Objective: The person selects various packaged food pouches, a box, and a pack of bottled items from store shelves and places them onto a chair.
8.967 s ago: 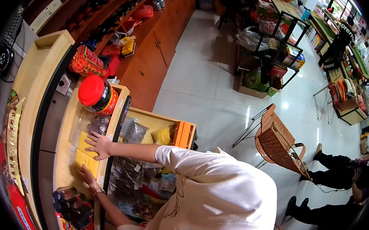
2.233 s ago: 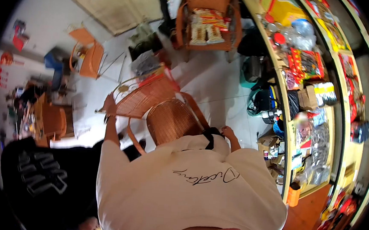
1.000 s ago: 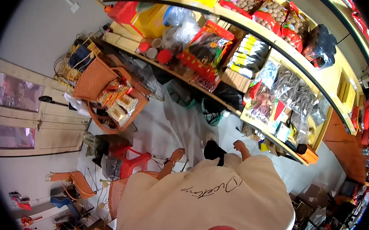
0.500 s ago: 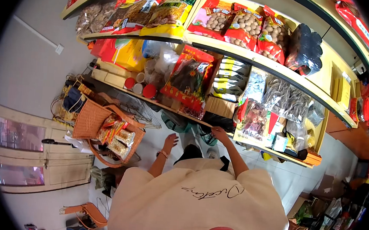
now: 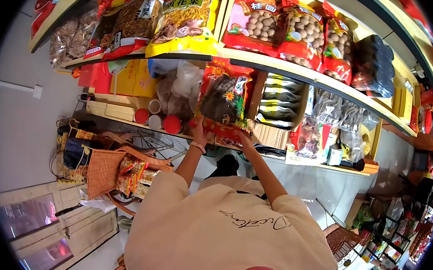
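Note:
A red bag of dark dried food (image 5: 224, 99) stands upright, tilted back, on the lower shelf (image 5: 295, 161). My left hand (image 5: 199, 133) is at its lower left corner, fingers closed on the edge. At the lower right corner, my right hand (image 5: 244, 138) grips the same bag, though its fingertips are partly hidden. Beside the bag on the right is an open carton of dark and yellow packets (image 5: 280, 102). Jars with red lids (image 5: 172, 124) and clear plastic bags (image 5: 186, 80) sit to its left.
Bags of longan (image 5: 261, 25) and a yellow bag of dried food (image 5: 187, 17) line the shelf above, whose dark edge overhangs my reach. A wicker basket chair (image 5: 104, 172) holding packets stands at left. More packaged goods (image 5: 309, 139) fill the lower shelf's right side.
Both hands have risen from below the shelf's front edge to the bottom of the red bag and taken hold of it. My view has moved closer to the shelves.

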Motion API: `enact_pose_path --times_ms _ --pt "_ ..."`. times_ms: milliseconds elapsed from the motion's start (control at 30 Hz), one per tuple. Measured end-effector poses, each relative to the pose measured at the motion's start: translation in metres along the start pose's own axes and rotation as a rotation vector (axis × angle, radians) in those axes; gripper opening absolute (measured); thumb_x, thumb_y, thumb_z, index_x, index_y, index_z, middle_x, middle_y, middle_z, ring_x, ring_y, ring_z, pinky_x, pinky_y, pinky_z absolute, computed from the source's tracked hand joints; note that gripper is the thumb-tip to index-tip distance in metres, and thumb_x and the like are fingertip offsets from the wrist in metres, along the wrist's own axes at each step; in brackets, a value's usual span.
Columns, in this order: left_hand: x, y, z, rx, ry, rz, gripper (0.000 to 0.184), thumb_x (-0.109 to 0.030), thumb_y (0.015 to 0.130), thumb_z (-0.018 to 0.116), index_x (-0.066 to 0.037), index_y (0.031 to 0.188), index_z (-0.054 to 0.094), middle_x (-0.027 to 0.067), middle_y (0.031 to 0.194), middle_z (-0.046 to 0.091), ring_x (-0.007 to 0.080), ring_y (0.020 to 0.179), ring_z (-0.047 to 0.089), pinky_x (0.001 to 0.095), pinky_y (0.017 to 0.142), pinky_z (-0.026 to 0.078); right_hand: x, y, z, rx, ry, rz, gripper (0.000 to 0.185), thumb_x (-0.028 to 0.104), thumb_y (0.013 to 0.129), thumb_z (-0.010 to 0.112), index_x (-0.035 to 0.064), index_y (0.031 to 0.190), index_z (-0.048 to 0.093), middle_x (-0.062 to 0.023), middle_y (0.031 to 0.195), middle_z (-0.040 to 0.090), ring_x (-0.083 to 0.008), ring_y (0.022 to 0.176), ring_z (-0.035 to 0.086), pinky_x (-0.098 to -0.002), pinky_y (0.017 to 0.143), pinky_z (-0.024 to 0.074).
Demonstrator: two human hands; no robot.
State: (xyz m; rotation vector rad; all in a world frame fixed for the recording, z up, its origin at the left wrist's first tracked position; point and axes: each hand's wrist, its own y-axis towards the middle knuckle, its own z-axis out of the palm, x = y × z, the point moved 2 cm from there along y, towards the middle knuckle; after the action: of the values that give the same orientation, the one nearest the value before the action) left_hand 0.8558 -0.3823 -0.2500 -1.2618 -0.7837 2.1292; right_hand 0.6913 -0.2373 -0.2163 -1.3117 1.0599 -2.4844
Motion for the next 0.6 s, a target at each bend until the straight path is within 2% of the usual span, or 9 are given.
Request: enact_pose_path --times_ms 67,100,233,267,300,467,567,600 --pt "-0.004 0.002 -0.001 -0.087 0.036 -0.022 0.030 -0.031 0.080 0.067 -0.015 0.103 0.056 -0.0047 0.090 0.058 0.0091 0.078 0.055 0.0233 0.062 0.043 -0.014 0.032 0.003 -0.155 0.005 0.017 0.048 0.038 0.081 0.060 0.0119 0.119 0.047 -0.0027 0.100 0.054 -0.0152 0.091 0.051 -0.0311 0.080 0.0424" --pt "-0.004 0.007 -0.007 -0.030 0.015 -0.062 0.028 -0.029 0.080 0.067 -0.015 0.102 0.055 -0.0039 0.090 0.058 0.0099 0.080 0.056 0.0241 0.064 0.044 -0.017 0.040 0.005 -0.236 0.007 0.027 0.047 0.038 0.081 0.060 0.0107 0.118 0.048 -0.0030 0.097 0.054 -0.0149 0.088 0.052 -0.0302 0.079 0.0425" --pt "-0.013 0.023 -0.015 0.245 -0.074 -0.134 0.023 -0.017 0.081 0.066 -0.013 0.100 0.055 -0.0012 0.092 0.059 0.0124 0.086 0.057 0.0266 0.071 0.047 -0.012 0.047 0.008 -0.217 0.080 0.065 0.045 0.041 0.081 0.060 0.0083 0.110 0.054 -0.0042 0.094 0.060 -0.0147 0.082 0.059 -0.0265 0.071 0.0476" --pt "-0.017 0.022 -0.015 0.323 -0.094 -0.127 0.022 -0.013 0.081 0.066 -0.013 0.100 0.055 -0.0006 0.092 0.059 0.0128 0.087 0.058 0.0270 0.072 0.047 -0.008 0.043 0.013 -0.183 0.207 0.017 0.043 0.040 0.084 0.057 0.0072 0.112 0.056 -0.0060 0.097 0.062 -0.0169 0.085 0.062 -0.0261 0.072 0.0497" --pt "-0.023 0.015 -0.014 0.303 -0.057 -0.104 0.022 -0.011 0.080 0.065 -0.012 0.100 0.056 -0.0005 0.093 0.060 0.0128 0.088 0.058 0.0272 0.073 0.047 -0.005 0.042 0.013 -0.116 0.251 0.020 0.044 0.039 0.087 0.055 0.0071 0.117 0.053 -0.0084 0.105 0.062 -0.0187 0.092 0.062 -0.0285 0.076 0.0502" --pt "-0.047 -0.028 -0.025 0.278 0.051 0.016 0.022 -0.003 0.078 0.064 -0.007 0.099 0.057 0.0007 0.096 0.061 0.0134 0.088 0.058 0.0269 0.074 0.048 0.020 0.020 0.029 0.178 0.406 0.288 0.046 0.038 0.085 0.058 0.0071 0.118 0.052 -0.0084 0.107 0.062 -0.0214 0.095 0.061 -0.0312 0.079 0.0493" --pt "-0.059 -0.063 -0.037 0.277 0.079 0.088 0.019 -0.001 0.077 0.064 -0.005 0.095 0.058 0.0020 0.092 0.062 0.0139 0.084 0.060 0.0262 0.071 0.049 -0.003 0.021 0.033 0.236 0.436 0.312 0.041 0.034 0.086 0.058 0.0040 0.112 0.052 -0.0090 0.108 0.061 -0.0228 0.095 0.061 -0.0345 0.088 0.0467" --pt "-0.061 -0.077 -0.042 0.257 0.073 0.086 0.015 -0.001 0.077 0.064 -0.003 0.091 0.059 0.0036 0.088 0.062 0.0143 0.080 0.061 0.0259 0.068 0.049 -0.004 0.018 0.036 0.187 0.424 0.332 0.038 0.026 0.084 0.062 0.0028 0.112 0.052 -0.0104 0.108 0.060 -0.0229 0.098 0.060 -0.0352 0.090 0.0469"
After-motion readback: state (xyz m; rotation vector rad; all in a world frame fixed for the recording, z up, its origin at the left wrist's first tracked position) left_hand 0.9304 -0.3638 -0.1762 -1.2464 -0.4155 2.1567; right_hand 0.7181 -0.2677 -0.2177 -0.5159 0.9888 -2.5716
